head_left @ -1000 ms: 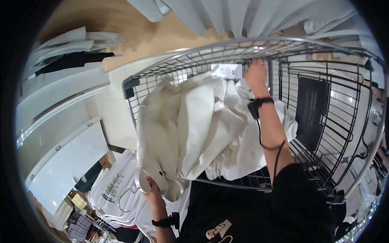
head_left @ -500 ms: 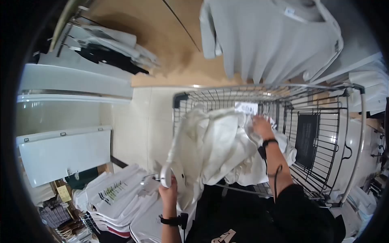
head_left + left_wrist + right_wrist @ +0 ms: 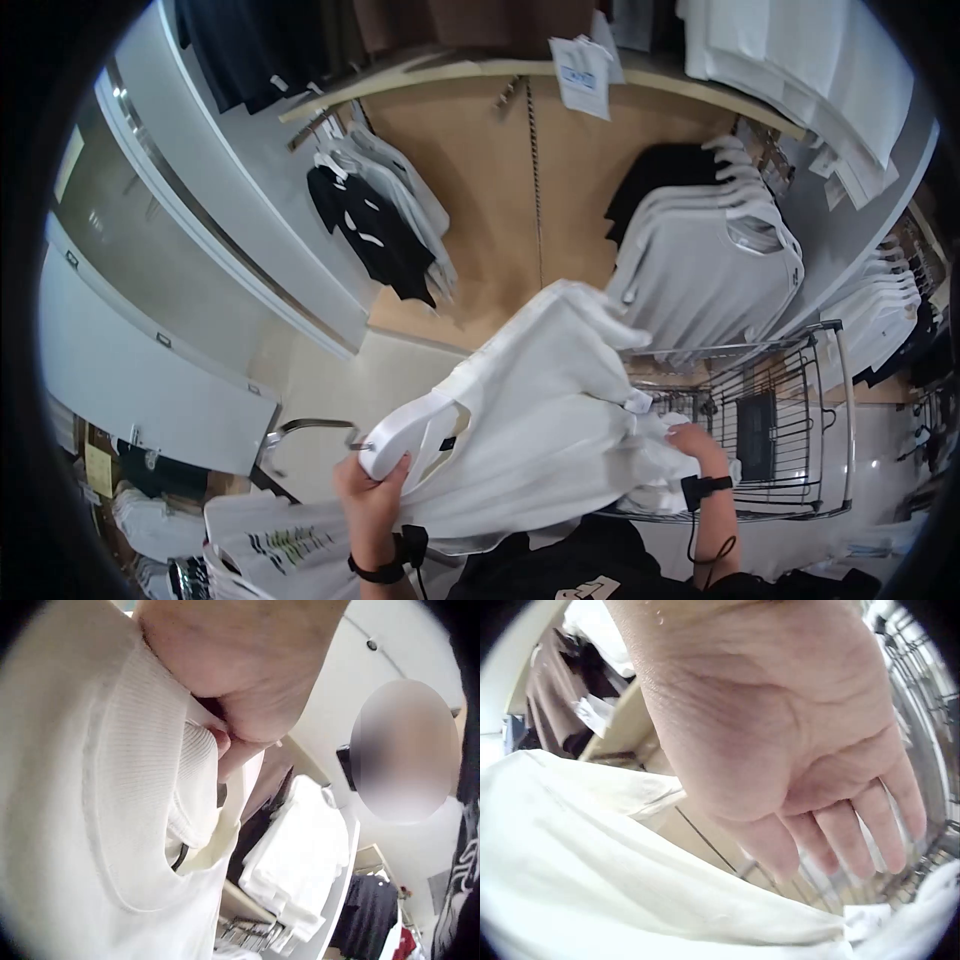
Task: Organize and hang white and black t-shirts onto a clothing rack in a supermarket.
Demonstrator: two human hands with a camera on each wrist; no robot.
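Observation:
A white long-sleeved shirt (image 3: 540, 420) hangs stretched sideways in front of the person in the head view, with a ribbed collar (image 3: 142, 712) showing in the left wrist view. My left hand (image 3: 372, 500) grips the hanger at the shirt's neck, thumb uppermost. The hanger's metal hook (image 3: 310, 428) sticks out leftward past that hand. At the far end of the shirt, my right hand (image 3: 703, 455) is beside bunched white cloth. Its palm and loosely extended fingers (image 3: 847, 840) face the right wrist camera with nothing held in them. A small white tag (image 3: 866, 921) lies on the cloth below.
A wire shopping cart (image 3: 790, 370) stands at the right. Grey shirts (image 3: 700, 265) and black and grey tops (image 3: 375, 225) hang on racks ahead. Folded or stacked white shirts (image 3: 280, 550) lie at lower left, near a white cabinet door (image 3: 150, 360). Another person (image 3: 405, 750) appears in the left wrist view.
The white shirt has come up and mostly out of the cart, spread toward the left. The right hand has let go of the cloth by the tag. The head view has tilted up toward the racks.

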